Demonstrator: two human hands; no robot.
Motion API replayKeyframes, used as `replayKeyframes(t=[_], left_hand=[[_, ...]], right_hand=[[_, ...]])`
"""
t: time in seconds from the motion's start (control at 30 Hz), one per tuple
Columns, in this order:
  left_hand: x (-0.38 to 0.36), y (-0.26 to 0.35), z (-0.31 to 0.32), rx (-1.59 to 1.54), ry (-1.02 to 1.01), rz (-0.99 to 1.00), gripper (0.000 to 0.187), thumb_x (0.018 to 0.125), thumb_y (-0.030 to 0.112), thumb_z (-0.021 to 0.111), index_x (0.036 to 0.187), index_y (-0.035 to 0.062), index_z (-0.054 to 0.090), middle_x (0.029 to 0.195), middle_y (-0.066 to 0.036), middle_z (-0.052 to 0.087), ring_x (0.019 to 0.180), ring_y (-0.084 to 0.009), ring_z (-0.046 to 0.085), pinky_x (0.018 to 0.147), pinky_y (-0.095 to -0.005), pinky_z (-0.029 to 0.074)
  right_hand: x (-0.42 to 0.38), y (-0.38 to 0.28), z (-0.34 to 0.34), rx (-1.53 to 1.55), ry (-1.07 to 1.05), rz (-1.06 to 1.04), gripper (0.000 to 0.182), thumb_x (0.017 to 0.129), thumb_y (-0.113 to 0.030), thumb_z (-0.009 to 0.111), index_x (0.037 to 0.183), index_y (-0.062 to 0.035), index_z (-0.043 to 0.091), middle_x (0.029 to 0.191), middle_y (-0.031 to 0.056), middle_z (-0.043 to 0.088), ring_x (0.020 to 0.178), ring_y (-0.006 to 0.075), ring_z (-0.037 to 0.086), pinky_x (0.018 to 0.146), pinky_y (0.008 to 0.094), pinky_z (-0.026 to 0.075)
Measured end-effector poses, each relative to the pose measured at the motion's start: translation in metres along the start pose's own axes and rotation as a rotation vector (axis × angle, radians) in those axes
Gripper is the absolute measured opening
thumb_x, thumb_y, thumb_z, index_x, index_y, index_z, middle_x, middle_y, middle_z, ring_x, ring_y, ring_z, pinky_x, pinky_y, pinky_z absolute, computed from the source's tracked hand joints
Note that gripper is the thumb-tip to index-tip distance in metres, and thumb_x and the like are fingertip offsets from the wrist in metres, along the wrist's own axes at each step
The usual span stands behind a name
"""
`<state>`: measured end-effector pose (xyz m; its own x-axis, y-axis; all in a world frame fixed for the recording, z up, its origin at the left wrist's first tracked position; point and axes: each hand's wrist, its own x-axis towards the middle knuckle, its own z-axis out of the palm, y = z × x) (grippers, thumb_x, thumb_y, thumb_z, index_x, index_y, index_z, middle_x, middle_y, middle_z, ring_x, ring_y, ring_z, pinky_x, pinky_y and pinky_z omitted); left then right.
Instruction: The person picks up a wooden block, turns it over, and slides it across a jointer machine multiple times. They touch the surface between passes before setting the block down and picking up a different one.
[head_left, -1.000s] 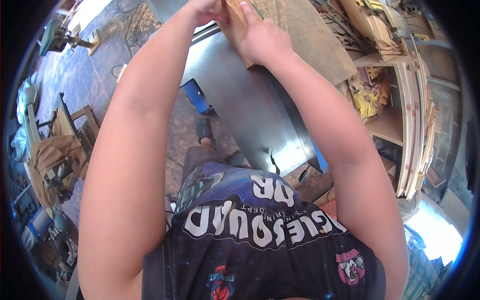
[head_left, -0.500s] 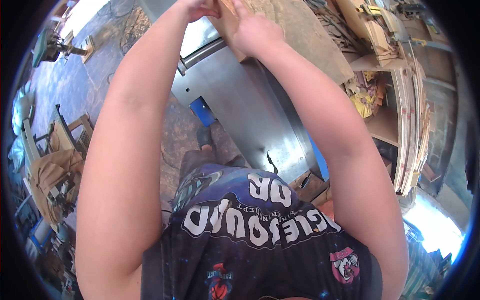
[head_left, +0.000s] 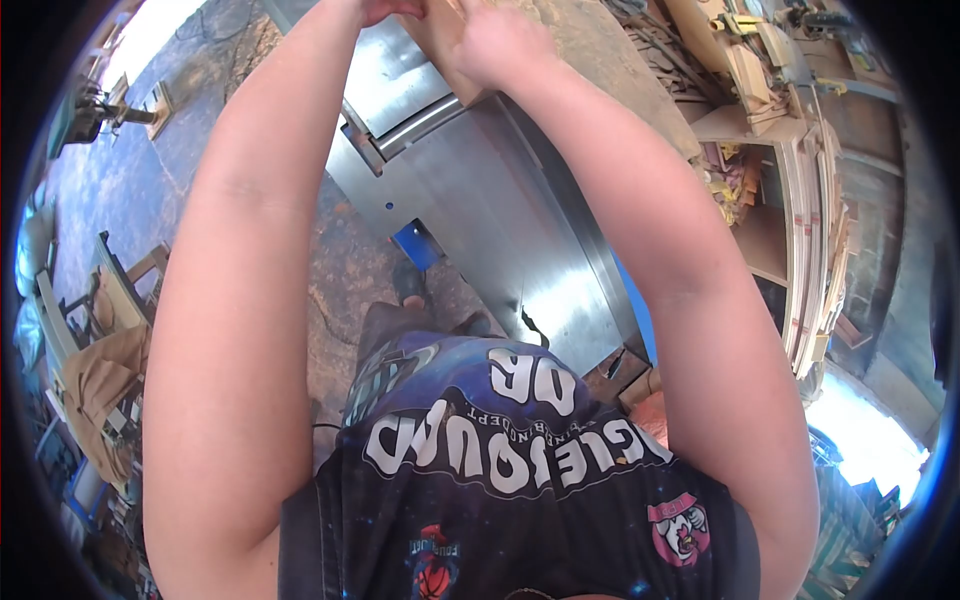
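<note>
Both my arms reach up to the top edge of the view. My right hand point(head_left: 497, 42) lies over a light wooden board point(head_left: 440, 55) that rests on the steel table of a woodworking machine point(head_left: 480, 200). My left hand point(head_left: 385, 8) is mostly cut off by the frame's top edge; its curled fingers sit at the board's left side. Most of the board is hidden under the hands or lies out of view.
A sawdust-covered surface point(head_left: 610, 70) lies right of the machine. Shelves with wood offcuts point(head_left: 745, 170) and stacked boards point(head_left: 820, 220) stand at the right. A blue machine part point(head_left: 415, 245) and my foot point(head_left: 410, 285) are below. Benches and machinery point(head_left: 100, 370) stand at the left.
Both hands and the board have moved farther up, toward the frame's top edge. More of the steel table shows below them.
</note>
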<state>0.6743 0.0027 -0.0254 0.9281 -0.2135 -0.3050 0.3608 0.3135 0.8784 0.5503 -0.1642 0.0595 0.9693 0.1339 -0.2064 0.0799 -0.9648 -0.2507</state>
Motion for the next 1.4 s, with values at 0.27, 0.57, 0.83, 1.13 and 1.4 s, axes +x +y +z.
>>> replayKeyframes(t=[0.27, 0.57, 0.83, 1.13, 1.4], left_hand=[[0.034, 0.017, -0.028, -0.003, 0.162, 0.044, 0.105, 0.089, 0.035, 0.084, 0.164, 0.0151, 0.014, 0.16, -0.023, 0.039, 0.127, -0.0533, 0.057, 0.093, -0.0747, 0.051], [-0.194, -0.09, -0.037, 0.279, 0.238, 0.22, 0.052, 0.106, 0.038, 0.062, 0.144, 0.003, 0.06, 0.131, -0.011, 0.068, 0.122, -0.0234, 0.066, 0.097, -0.039, 0.055], [-0.549, -0.351, -0.098, 0.778, -0.182, -0.291, 0.052, 0.106, 0.042, 0.062, 0.141, 0.0044, 0.064, 0.14, -0.019, 0.068, 0.126, -0.0283, 0.066, 0.11, -0.0403, 0.049], [-0.414, -0.21, 0.048, 0.567, -0.222, 0.163, 0.045, 0.107, 0.029, 0.058, 0.144, 0.0029, 0.061, 0.141, -0.019, 0.066, 0.131, -0.0287, 0.063, 0.11, -0.0389, 0.048], [-0.427, -0.205, 0.224, 0.191, -0.183, 0.264, 0.079, 0.108, 0.036, 0.059, 0.165, -0.0025, 0.021, 0.161, -0.026, 0.043, 0.149, -0.0323, 0.046, 0.118, -0.041, 0.042]], right_hand=[[0.067, -0.015, 0.018, -0.124, 0.034, -0.008, 0.074, 0.097, -0.026, 0.054, 0.166, -0.0153, 0.031, 0.123, 0.0296, 0.071, 0.112, 0.0423, 0.071, 0.1, 0.0505, 0.055], [0.022, 0.025, 0.012, 0.137, 0.179, -0.213, 0.087, 0.089, -0.023, 0.069, 0.167, -0.0225, 0.03, 0.137, 0.0312, 0.062, 0.122, 0.0429, 0.066, 0.104, 0.0504, 0.053], [-0.286, 0.123, 0.003, 1.038, -0.092, 0.067, 0.096, 0.084, -0.018, 0.083, 0.164, -0.0019, 0.032, 0.158, 0.0174, 0.05, 0.145, 0.027, 0.05, 0.12, 0.0411, 0.04], [-0.434, 0.225, 0.041, 1.59, -0.005, 0.284, 0.094, 0.089, -0.023, 0.076, 0.164, -0.0004, 0.025, 0.155, 0.0177, 0.051, 0.139, 0.03, 0.056, 0.112, 0.0442, 0.051], [-0.468, 0.224, 0.031, 1.373, 0.124, 0.116, 0.088, 0.09, -0.005, 0.071, 0.166, -0.0019, 0.026, 0.16, 0.0171, 0.046, 0.141, 0.0266, 0.053, 0.116, 0.0409, 0.046]])
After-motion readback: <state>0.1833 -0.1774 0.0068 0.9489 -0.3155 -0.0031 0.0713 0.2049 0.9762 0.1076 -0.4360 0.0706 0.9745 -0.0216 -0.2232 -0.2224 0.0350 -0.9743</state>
